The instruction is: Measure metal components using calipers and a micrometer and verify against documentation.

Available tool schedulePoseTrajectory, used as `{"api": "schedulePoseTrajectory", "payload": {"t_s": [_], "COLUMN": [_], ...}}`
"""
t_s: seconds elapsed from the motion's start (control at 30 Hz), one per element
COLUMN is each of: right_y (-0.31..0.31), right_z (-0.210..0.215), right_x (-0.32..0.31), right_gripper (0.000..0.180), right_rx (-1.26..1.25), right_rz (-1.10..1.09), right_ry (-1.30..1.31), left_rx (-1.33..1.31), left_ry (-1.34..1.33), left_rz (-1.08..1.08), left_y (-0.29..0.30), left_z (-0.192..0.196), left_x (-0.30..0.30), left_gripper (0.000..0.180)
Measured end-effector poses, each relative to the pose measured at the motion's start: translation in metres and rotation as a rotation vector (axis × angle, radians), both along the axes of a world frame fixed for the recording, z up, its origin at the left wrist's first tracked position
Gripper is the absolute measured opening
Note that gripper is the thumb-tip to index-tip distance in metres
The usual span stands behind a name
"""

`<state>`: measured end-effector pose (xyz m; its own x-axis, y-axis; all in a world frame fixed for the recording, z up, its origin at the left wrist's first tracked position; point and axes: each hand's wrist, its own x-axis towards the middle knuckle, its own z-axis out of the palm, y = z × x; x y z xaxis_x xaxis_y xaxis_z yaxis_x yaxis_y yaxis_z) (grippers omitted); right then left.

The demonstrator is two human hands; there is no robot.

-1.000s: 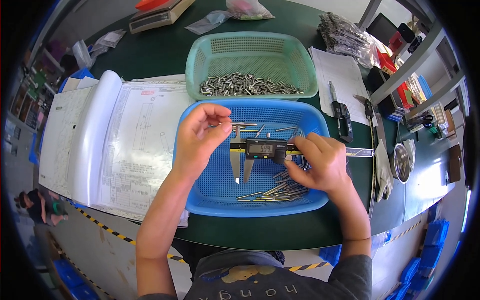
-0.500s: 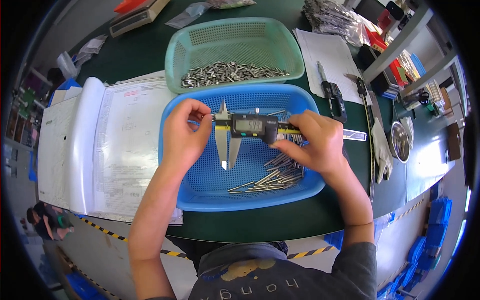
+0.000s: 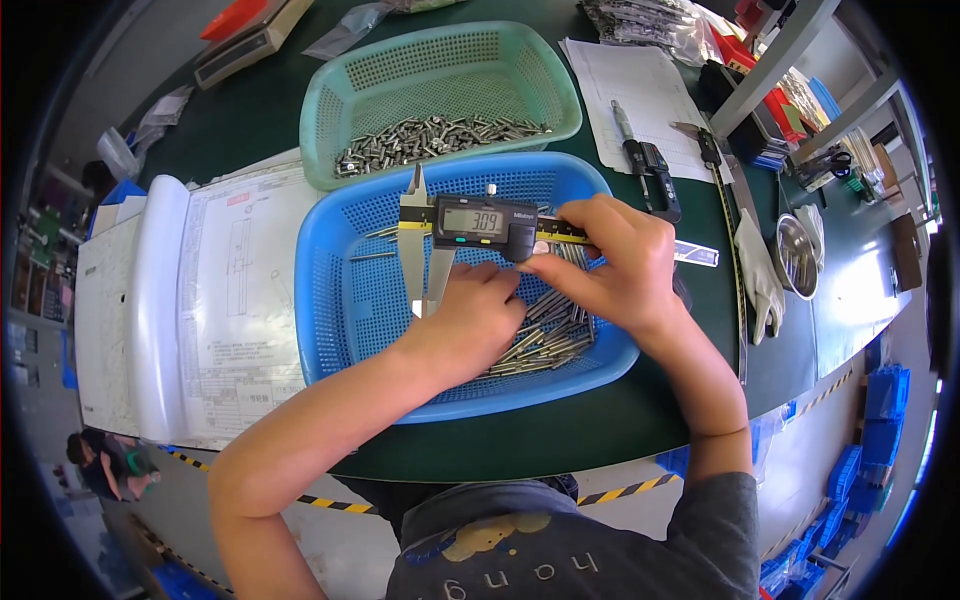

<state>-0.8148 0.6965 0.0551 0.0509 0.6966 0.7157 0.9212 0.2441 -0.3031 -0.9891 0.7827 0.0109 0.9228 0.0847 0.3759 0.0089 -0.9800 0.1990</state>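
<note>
Moved: both hands have come closer together since a moment ago, and the left hand has dropped from the caliper's jaws down to the pins.
Left hand: the left hand (image 3: 478,318) lies low in the blue basket (image 3: 330,290), fingers curled down among the metal pins (image 3: 545,335). I cannot tell if it is pinching one.
Right hand: the right hand (image 3: 610,262) is closed around the caliper (image 3: 470,225) — thumb and fingers grip the bar just right of the little screen.
Caliper: it is held flat above the blue basket, near its far wall. Its two long jaws point down beside the left hand, with a small gap between them.
Pins: a loose pile of thin silver pins sits in the right part of the blue basket, under both hands.
Green basket: a green basket (image 3: 345,90) stands just behind the blue one, touching it — it holds more small metal parts (image 3: 430,140).
Paper: a big open binder with a drawing (image 3: 235,290) lies to the left of the blue basket.
Right side: a second caliper (image 3: 650,165) lies on a white sheet (image 3: 640,85), and a white glove (image 3: 757,275) lies on the green surface (image 3: 250,110).
</note>
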Motion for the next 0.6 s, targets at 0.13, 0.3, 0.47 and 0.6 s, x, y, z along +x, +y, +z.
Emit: {"api": "schedulePoseTrajectory", "payload": {"t_s": [0.13,0.3,0.47,0.6], "right_y": [0.000,0.001,0.002,0.000], "right_z": [0.000,0.001,0.003,0.005], "right_x": [0.001,-0.001,0.000,-0.004], "right_gripper": [0.037,0.038,0.039,0.038], "right_rx": [-0.025,-0.025,-0.063,-0.120], "right_rz": [0.005,0.029,0.094,0.102], "right_ry": [0.012,0.044,-0.020,-0.131], "left_rx": [-0.069,-0.595,-1.429,-1.422], "left_ry": [-0.008,0.000,-0.355,-0.597], "left_rz": [0.083,0.420,0.526,0.492], "left_y": [-0.002,0.022,0.060,0.059], "left_z": [-0.002,0.016,0.043,0.047], "left_x": [0.007,-0.001,-0.030,-0.036], "left_gripper": [0.008,0.004,0.011,0.015]}}
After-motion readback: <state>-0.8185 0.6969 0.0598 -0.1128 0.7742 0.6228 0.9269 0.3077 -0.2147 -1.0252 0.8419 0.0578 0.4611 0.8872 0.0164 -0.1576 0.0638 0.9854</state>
